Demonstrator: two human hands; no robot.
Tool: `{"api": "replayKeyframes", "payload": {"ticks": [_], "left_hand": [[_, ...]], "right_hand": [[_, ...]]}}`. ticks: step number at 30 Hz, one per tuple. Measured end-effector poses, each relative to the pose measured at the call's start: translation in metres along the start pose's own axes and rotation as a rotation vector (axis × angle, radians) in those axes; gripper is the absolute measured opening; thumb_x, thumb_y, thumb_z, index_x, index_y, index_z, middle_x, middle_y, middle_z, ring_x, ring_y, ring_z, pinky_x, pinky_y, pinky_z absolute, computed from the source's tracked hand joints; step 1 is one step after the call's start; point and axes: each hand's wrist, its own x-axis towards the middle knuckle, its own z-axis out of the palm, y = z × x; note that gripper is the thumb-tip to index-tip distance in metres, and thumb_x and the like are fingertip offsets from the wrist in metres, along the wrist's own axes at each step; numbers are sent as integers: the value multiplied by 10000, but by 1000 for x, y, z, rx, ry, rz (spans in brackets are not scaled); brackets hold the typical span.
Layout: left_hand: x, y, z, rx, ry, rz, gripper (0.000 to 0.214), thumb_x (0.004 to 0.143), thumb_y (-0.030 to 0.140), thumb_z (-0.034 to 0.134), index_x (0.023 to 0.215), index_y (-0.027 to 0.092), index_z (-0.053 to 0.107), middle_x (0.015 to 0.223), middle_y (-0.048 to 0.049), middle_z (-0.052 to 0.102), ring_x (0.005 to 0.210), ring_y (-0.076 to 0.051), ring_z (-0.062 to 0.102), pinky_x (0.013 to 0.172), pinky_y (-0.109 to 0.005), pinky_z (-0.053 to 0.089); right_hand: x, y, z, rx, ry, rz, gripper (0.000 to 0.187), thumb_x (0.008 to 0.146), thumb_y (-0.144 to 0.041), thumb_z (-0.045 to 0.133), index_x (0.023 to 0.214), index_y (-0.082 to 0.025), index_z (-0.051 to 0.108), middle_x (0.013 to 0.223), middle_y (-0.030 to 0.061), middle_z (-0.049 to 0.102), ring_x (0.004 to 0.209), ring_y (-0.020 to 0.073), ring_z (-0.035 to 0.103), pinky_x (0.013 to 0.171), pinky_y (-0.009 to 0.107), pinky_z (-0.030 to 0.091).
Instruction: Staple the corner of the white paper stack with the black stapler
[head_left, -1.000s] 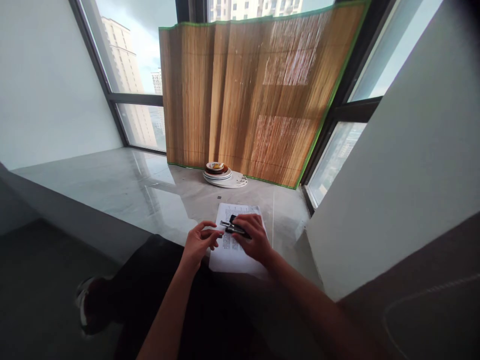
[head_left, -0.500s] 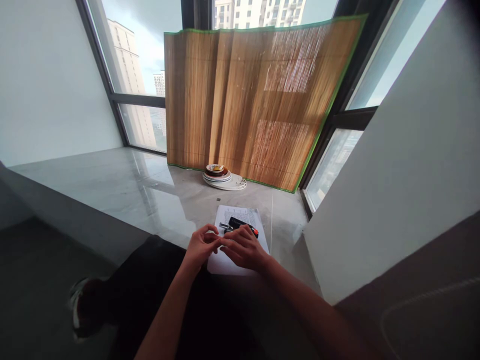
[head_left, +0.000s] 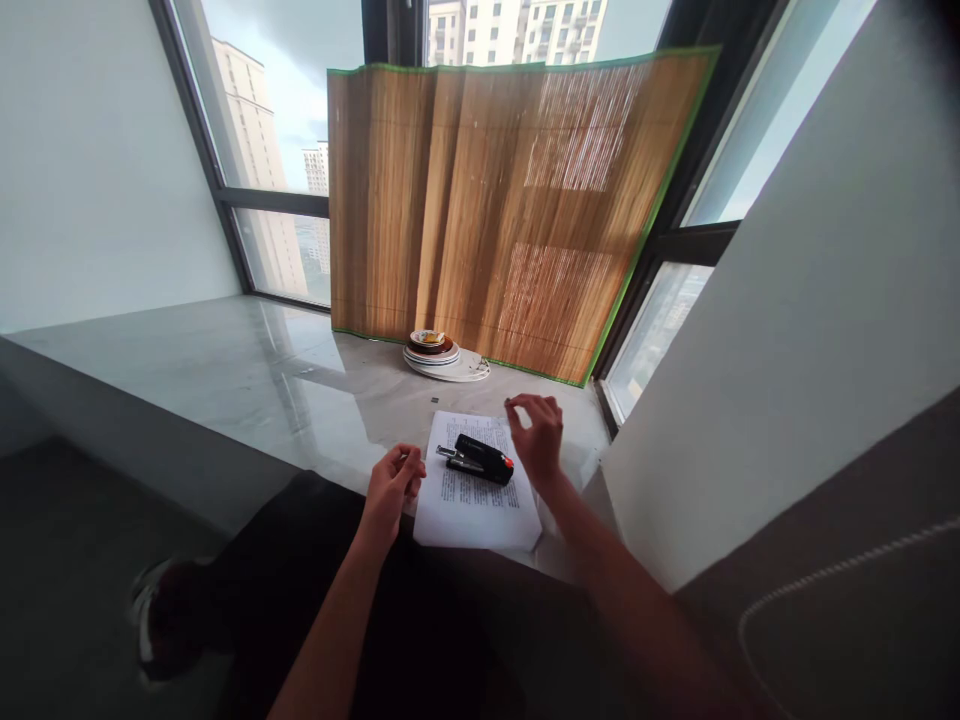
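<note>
A black stapler [head_left: 484, 462] with a red-orange spot at one end lies on printed sheets of paper [head_left: 476, 525]; its metal part sticks out at the left. Left of the paper is my left hand [head_left: 391, 485], its fingers curled together; whatever they may hold is hidden. My right hand [head_left: 538, 435] is raised over the paper's upper right corner, thumb and forefinger pinched at a tiny dark bit too small to name. A small grey piece [head_left: 435, 400], perhaps a strip of staples, rests on the sill beyond the paper.
Stacked plates and a small bowl [head_left: 427, 340] stand on a white oval board [head_left: 469, 370] at the back of the pale sill [head_left: 300, 400]. Behind them a bamboo mat [head_left: 480, 200] with green edging leans against the window. A white wall [head_left: 795, 280] rises at right.
My hands, fingertips together over the paper before, are now apart. The right one has moved up and right, the left slightly left. The stapler, partly covered before, now shows fully.
</note>
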Motion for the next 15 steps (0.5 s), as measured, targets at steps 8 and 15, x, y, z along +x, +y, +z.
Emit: {"api": "replayKeyframes", "payload": {"ticks": [8,15], "left_hand": [[-4,2,0,44,14,-20,405,857,536,756,819,181,564,679,42,556,485,-44,409,410,-131,281],[18,16,1,243,48,140,330,909,501,675,821,197,578,626,39,578,456,-79,465,403,-177,317]], "right_hand": [[9,100,32,-186,-275,646,146,773,-139,673,644,-207,688,772,123,711,926,304,635,885,402,452],[-8,131,37,-93,-166,753,61,713,-263,701,706,-218,742,773,75,751,843,268,686,861,347,492]]}}
